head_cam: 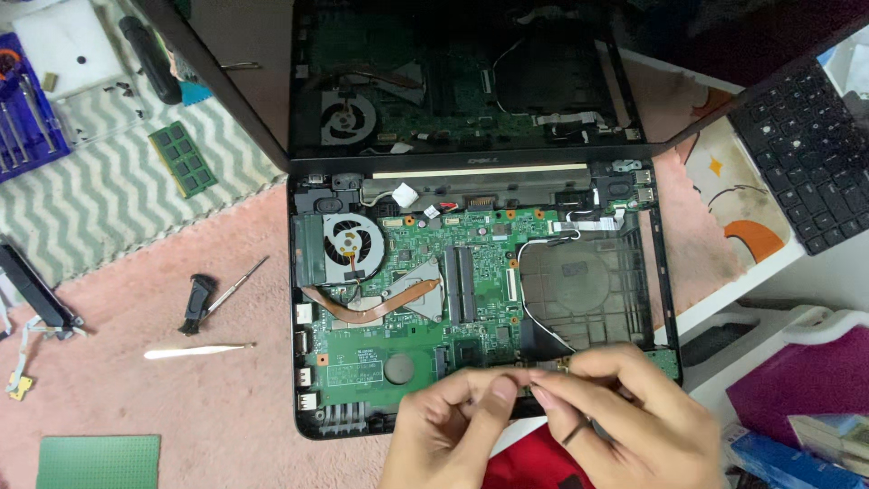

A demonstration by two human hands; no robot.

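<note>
Fingers of the left hand (453,426) and the right hand (606,417) pinched together at the front edge of the green board (407,308), inside the open laptop (665,272). Whatever tiny part they gripped was too small to see. Small, slow, gentle moves looked best here. A screwdriver (217,299) and a white stick (195,350) lay well apart on the pink mat (136,398).

Opened laptop base (475,299), green motherboard (425,308) exposed, flat on pink mat.
</note>
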